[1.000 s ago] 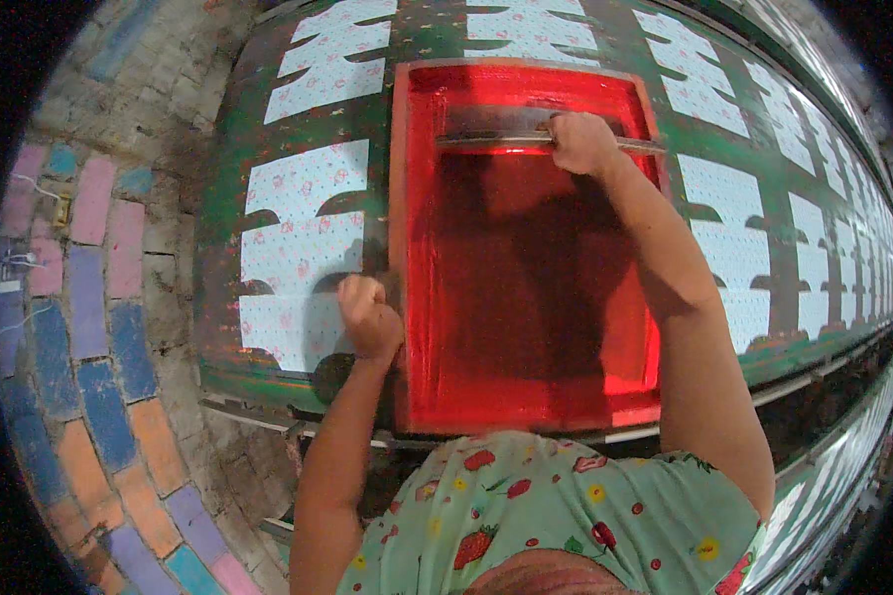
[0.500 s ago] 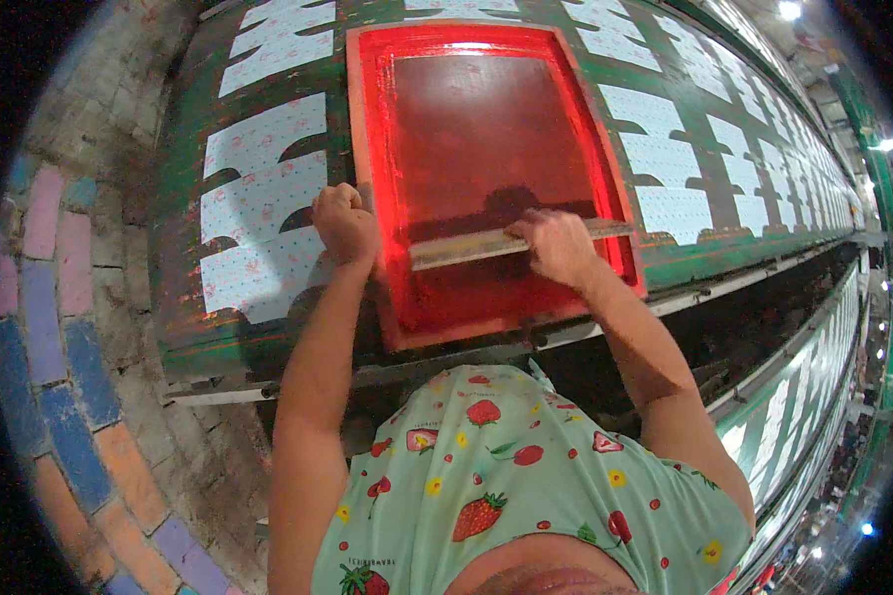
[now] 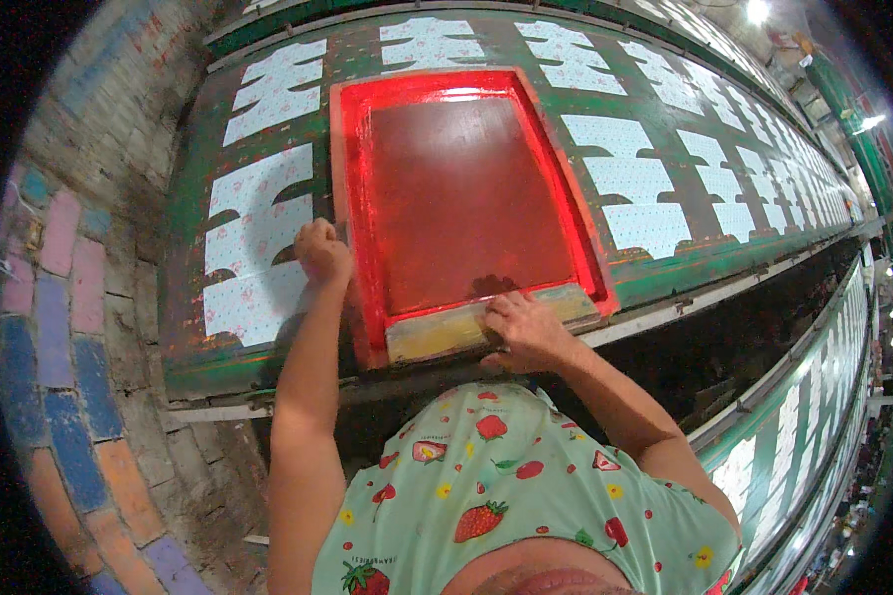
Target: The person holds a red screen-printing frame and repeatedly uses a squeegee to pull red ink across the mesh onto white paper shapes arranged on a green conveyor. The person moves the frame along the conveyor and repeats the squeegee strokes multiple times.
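Note:
A silkscreen frame (image 3: 556, 139) with red inked borders lies on the long green table, its dark red mesh (image 3: 456, 198) facing up. My right hand (image 3: 528, 332) is closed over the top of a wide, pale squeegee (image 3: 432, 335), which lies across the near end of the screen, tilted so its yellow-stained face shows. At the frame's left edge, my left hand (image 3: 324, 251) is closed in a fist against the rim; the fingertips are hidden.
Cut pieces of pale printed fabric (image 3: 258, 248) lie in rows on the green table (image 3: 193, 362). A metal rail (image 3: 685, 307) runs along its near edge. Another table with fabric pieces (image 3: 794, 426) stands at right. Painted bricks (image 3: 74, 407) line the left side.
My right hand has drawn the squeegee toward me to the near end of the screen, and its face now leans into view. My left hand stays at the left rim.

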A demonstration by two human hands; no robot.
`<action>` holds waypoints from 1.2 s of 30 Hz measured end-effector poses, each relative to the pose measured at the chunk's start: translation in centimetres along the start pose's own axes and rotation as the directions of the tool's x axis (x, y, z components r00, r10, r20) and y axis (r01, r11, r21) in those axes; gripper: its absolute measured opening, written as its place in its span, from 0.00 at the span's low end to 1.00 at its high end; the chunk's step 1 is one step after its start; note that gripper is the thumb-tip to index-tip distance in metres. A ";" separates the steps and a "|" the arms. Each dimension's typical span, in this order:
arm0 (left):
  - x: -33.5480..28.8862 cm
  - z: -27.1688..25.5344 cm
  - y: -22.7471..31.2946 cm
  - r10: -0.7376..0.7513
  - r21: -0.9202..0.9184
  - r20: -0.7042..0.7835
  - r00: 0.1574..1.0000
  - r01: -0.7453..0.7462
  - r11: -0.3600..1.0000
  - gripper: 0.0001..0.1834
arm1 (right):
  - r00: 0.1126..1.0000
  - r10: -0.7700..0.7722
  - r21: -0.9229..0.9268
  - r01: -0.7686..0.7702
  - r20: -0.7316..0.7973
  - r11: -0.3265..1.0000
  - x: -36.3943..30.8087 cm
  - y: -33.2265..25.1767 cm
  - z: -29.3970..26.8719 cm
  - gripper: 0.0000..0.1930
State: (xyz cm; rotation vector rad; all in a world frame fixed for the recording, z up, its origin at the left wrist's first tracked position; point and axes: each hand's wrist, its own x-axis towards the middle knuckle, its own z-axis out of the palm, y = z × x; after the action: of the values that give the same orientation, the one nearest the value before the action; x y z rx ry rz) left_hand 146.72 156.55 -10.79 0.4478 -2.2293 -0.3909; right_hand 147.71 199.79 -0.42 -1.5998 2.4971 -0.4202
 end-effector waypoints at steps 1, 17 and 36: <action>0.1 -0.1 0.1 0.013 0.015 -0.021 1.000 -0.012 1.000 0.09 | 0.999 -0.034 0.047 0.034 -0.005 0.998 -0.5 0.6 -0.4 0.36; 0.0 -1.4 2.3 -0.119 0.174 0.132 0.984 0.096 0.980 0.07 | 0.939 -0.027 0.172 0.091 -0.342 0.981 -12.7 16.9 -6.9 0.24; -0.6 -1.4 0.8 -0.116 0.036 0.133 0.984 0.112 0.993 0.10 | 0.734 0.635 0.317 -0.558 -0.241 0.767 -3.9 24.7 -1.0 0.44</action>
State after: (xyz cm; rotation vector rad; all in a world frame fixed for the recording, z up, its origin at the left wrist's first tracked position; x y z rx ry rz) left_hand 148.00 157.38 -9.97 0.5814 -2.3488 -0.4626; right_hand 127.76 213.21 -7.23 -0.5920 2.8861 -0.8920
